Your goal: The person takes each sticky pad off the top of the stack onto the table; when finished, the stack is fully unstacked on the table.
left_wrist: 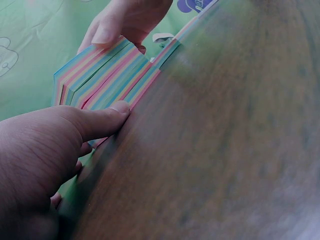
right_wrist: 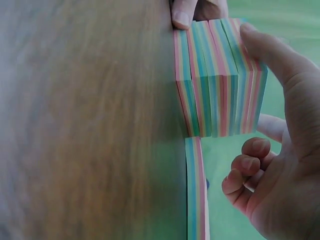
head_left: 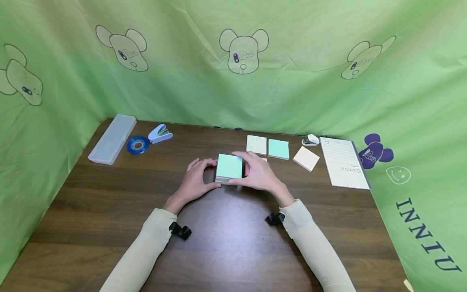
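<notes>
The stack [head_left: 229,165] of note pads stands on the tabletop [head_left: 233,243] between the two hands. The left hand [head_left: 194,181] grips its lower part, thumb on the near side at the bottom, fingers toward the far side. The right hand [head_left: 260,174] pinches its upper pads between thumb and forefinger, its other fingers loosely curled. In the right wrist view a low pad [right_wrist: 196,190] lies just beside the stack's base, under the right hand.

Brown wood stretches from the stack toward the person, between the sleeves, and leftward to the tape [head_left: 138,144]. Beyond the right hand, a white pad [head_left: 256,144] and a turquoise pad [head_left: 279,149] lie near the far edge; the notebook [head_left: 344,163] lies along the right edge.
</notes>
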The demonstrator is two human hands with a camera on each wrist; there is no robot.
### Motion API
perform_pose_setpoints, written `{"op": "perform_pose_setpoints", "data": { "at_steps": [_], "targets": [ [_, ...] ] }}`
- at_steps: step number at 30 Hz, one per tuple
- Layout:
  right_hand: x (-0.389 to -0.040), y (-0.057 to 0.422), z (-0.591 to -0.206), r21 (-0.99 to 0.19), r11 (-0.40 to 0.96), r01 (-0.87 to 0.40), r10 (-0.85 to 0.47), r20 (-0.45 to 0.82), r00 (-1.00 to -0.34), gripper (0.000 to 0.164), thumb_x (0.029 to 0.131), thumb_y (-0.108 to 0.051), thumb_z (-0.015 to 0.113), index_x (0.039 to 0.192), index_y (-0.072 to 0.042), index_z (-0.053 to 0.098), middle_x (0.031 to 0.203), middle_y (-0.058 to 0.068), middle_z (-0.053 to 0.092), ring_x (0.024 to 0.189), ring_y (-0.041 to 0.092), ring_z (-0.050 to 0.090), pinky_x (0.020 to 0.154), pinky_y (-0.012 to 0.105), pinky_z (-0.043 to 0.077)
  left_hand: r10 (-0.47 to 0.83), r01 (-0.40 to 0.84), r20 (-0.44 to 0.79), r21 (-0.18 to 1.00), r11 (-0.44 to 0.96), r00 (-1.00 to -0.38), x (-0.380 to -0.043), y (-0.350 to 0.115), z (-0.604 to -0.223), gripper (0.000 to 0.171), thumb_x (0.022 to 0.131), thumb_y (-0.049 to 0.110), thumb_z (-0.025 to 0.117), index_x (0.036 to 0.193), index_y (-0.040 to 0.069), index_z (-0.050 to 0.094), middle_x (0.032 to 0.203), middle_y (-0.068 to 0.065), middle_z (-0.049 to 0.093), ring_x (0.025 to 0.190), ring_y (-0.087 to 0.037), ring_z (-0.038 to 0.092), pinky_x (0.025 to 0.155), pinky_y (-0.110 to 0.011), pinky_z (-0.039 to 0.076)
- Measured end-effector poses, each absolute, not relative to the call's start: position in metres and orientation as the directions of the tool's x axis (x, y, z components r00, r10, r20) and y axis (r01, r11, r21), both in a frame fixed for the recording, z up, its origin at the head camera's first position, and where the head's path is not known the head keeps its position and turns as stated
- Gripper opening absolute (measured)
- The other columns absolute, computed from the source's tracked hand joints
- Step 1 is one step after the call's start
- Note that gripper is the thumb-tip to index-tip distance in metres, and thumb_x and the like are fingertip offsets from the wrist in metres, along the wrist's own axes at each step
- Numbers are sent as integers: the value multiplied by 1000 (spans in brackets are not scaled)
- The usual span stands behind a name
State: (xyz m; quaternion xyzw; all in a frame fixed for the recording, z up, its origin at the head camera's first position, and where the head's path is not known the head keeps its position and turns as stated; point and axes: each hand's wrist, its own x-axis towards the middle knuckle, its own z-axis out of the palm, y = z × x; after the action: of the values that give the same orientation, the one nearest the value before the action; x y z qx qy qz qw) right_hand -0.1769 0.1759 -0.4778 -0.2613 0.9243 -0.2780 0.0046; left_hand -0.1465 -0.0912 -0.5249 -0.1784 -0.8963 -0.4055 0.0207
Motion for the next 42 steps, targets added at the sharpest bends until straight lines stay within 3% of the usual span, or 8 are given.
{"op": "perform_pose_setpoints", "data": {
  "at_steps": [9, 17, 26, 34, 42],
  "targets": [
    [-177, 174, -481, -536, 686, -491, -486, 165, -858, 88, 76, -56, 97, 151, -24, 65, 113, 0, 67, 90, 21, 60, 86, 44, 43, 301, 332, 177, 718, 612, -937, -146, -92, -525, 67, 87, 22, 99, 140, 3, 63, 153, -14, 67, 154, -37, 50, 139, -54, 14],
    [-176, 174, -481, -560, 675, -481, -480, 161, -862, 83, 78, -53, 97, 149, -23, 66, 119, 1, 70, 96, 22, 62, 86, 45, 43, 302, 331, 175, 719, 611, -937, -147, -92, -525, 68, 87, 22, 99, 141, 4, 63, 152, -13, 67, 154, -37, 51, 139, -53, 13],
    [-177, 175, -480, -574, 661, -482, -478, 173, -861, 83, 77, -51, 99, 148, -22, 67, 123, 2, 73, 98, 21, 64, 88, 46, 43, 302, 331, 175, 718, 612, -937, -147, -91, -525, 68, 87, 23, 99, 141, 4, 63, 152, -14, 67, 155, -37, 50, 139, -53, 13],
    [-178, 177, -481, -608, 637, -474, -468, 183, -864, 83, 77, -49, 99, 149, -22, 66, 123, 3, 72, 97, 22, 62, 85, 41, 42, 301, 332, 177, 722, 608, -937, -147, -91, -524, 68, 86, 23, 99, 140, 3, 63, 147, -15, 68, 153, -37, 52, 139, -53, 14],
    [-180, 185, -474, -627, 622, -468, -465, 185, -866, 85, 78, -45, 99, 152, -18, 65, 126, 8, 71, 104, 27, 63, 90, 48, 54, 300, 328, 174, 726, 605, -938, -147, -90, -523, 70, 85, 22, 100, 142, 3, 63, 150, -14, 68, 153, -37, 52, 139, -52, 13]
  ]
}}
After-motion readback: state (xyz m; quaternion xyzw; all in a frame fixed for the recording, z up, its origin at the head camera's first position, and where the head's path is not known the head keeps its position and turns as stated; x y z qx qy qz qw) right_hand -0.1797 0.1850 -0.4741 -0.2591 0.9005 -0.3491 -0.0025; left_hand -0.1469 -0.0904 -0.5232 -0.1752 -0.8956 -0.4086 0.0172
